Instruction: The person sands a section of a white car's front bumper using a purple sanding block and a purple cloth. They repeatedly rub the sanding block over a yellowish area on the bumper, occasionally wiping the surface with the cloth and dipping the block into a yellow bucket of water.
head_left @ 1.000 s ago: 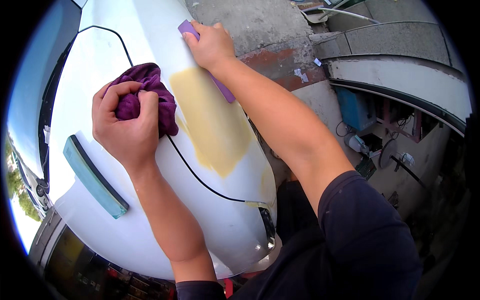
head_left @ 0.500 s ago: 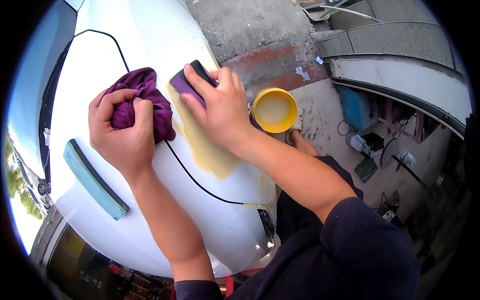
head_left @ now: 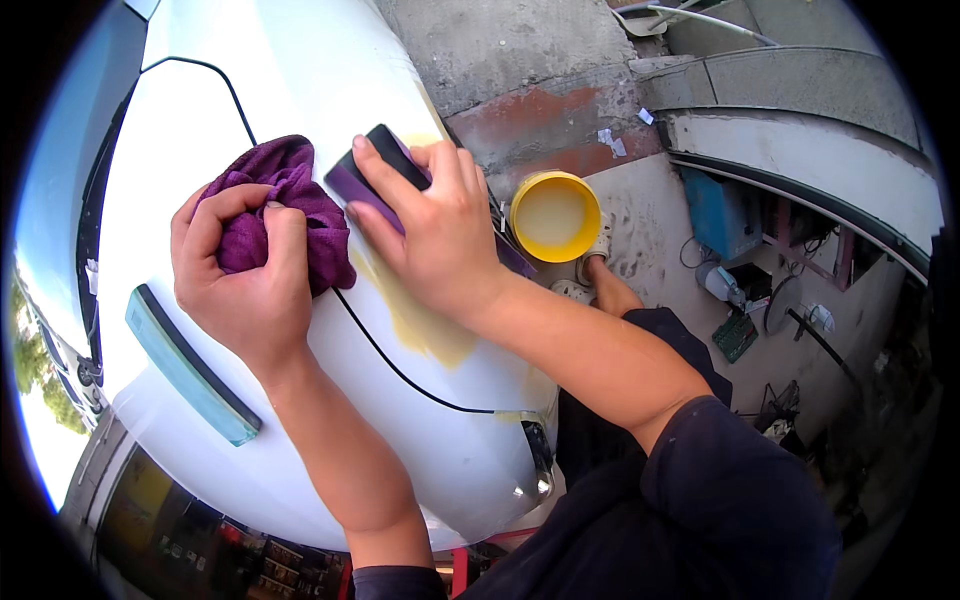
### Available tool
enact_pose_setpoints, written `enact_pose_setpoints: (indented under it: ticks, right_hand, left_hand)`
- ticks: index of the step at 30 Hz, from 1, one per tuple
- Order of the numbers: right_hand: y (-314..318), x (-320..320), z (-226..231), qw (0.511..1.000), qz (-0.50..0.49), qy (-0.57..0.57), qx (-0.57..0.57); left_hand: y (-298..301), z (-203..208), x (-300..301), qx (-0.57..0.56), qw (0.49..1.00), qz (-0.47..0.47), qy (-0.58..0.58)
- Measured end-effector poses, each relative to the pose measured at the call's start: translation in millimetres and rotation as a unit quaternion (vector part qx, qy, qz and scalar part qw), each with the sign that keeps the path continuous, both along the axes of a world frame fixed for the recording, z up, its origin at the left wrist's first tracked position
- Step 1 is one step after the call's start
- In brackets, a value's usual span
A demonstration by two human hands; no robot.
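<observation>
A white car panel (head_left: 290, 60) curves beneath both hands. My left hand (head_left: 250, 280) clutches a crumpled purple cloth (head_left: 300, 205) just above or against the panel; I cannot tell if it touches. My right hand (head_left: 440, 220) grips a black and purple sanding block (head_left: 362, 190), thumb and fingers on either side, pressed to the panel. Under and beside the block lies a yellowish filler patch (head_left: 425, 325), partly hidden by that hand and forearm. A curved teal and black sanding block (head_left: 190, 365) rests on the hood, left of my left forearm.
Beyond my right hand stands a yellow bucket (head_left: 553, 215) holding cloudy liquid, beside my foot in a clog (head_left: 598, 248). The windshield (head_left: 70, 150) borders the hood at left. A blue box-shaped machine (head_left: 720, 212), cables and tools lie on the ground at right.
My right hand and the sanding block have shifted slightly left along the panel. My left hand with the cloth stays nearly in place. The view has moved a little.
</observation>
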State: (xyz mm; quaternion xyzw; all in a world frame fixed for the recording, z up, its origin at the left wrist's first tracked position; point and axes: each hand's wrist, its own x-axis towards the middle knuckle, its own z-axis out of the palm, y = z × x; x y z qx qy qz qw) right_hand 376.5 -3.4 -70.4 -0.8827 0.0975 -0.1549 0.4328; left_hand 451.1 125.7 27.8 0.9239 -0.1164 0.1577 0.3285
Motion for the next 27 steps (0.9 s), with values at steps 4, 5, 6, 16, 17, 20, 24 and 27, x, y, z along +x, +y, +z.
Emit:
enact_pose_setpoints:
  ticks: [4, 5, 6, 16, 17, 20, 24, 27]
  right_hand:
    - [-34.9, 131.0, -42.2, 0.993, -0.088, 0.061, -0.045]
    - [-31.7, 127.2, -41.6, 0.994, -0.081, 0.063, -0.034]
    - [-26.8, 97.8, -42.2, 0.998, -0.055, 0.04, -0.014]
    - [-53.0, 118.2, -80.2, 0.996, -0.03, -0.066, 0.056]
    - [-53.6, 135.8, -88.0, 0.997, -0.036, -0.046, 0.053]
    - [-40.7, 64.6, -67.9, 0.997, 0.007, -0.039, 0.06]
    - [-31.5, -39.3, -27.8, 0.997, 0.051, -0.046, 0.024]
    - [-45.9, 67.0, -67.8, 0.996, -0.01, -0.069, 0.055]
  left_hand:
    - [-3.4, -1.1, 6.8, -0.007, 1.0, -0.02, -0.005]
    - [-1.0, -1.2, 4.3, 0.0, 1.0, -0.021, -0.004]
    - [0.8, -1.6, 1.8, 0.005, 1.0, -0.021, -0.004]
    - [-5.0, -0.4, 5.0, 0.001, 0.999, -0.045, 0.016]
    - [-3.5, -1.2, 6.0, -0.002, 0.999, -0.046, 0.017]
    - [7.6, 0.6, 2.1, 0.02, 0.999, -0.031, 0.027]
    - [6.8, 5.1, 0.1, 0.057, 0.998, -0.022, 0.022]
    - [0.7, 2.0, 1.9, 0.016, 0.999, -0.033, 0.025]
